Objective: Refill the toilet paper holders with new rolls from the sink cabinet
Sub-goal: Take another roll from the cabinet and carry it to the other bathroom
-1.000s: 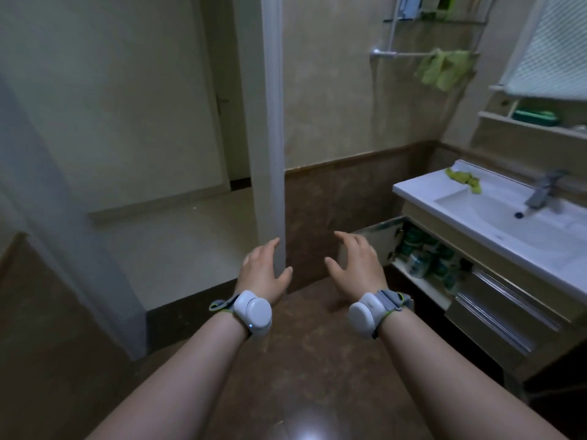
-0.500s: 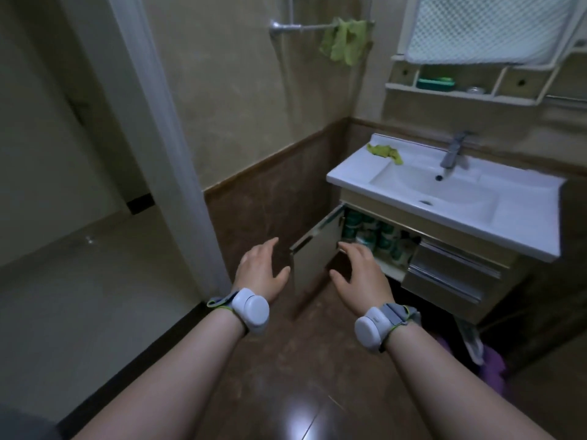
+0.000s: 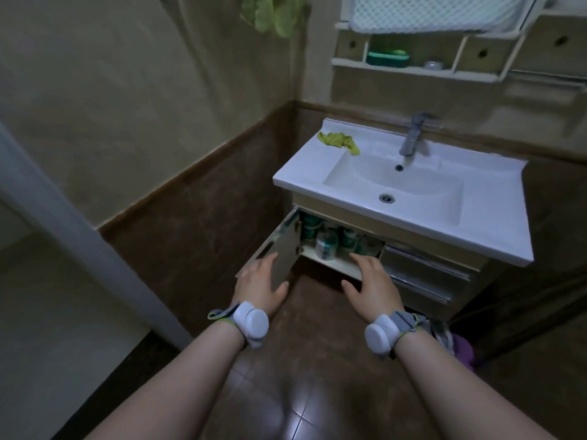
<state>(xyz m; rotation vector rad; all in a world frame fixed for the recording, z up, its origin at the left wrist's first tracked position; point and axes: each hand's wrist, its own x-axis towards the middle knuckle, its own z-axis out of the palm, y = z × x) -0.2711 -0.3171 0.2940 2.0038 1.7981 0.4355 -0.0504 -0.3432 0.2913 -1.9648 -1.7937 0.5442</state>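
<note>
Both hands reach toward the sink cabinet (image 3: 422, 271), fingers spread, grasping nothing. L hand (image 3: 261, 285) hovers w/ fingertips over the lower edge of the open door (image 3: 279, 249); whether it touches the door can't be told. R hand (image 3: 371, 285) is extended palm-down in front of the open compartment, fingertips at the shelf edge (image 3: 333, 265). Each wrist carries a white band-mounted device. Rolls (image 3: 327, 246), in white-and-green wrap, stand packed on the shelf inside the cabinet's left compartment, just beyond the R hand; exact count is unclear in the dim light. Drawers (image 3: 425, 268) fill the cabinet's right side, shut. Above, a white sink (image 3: 409, 182) w/ a metal tap (image 3: 413, 134) at the back and a green rag (image 3: 340, 141) at its rear-left corner. Wall shelf (image 3: 413, 69) higher up holds a green dish (image 3: 387, 58). Glossy brown floor tiles (image 3: 305, 392) lie below the arms.
</note>
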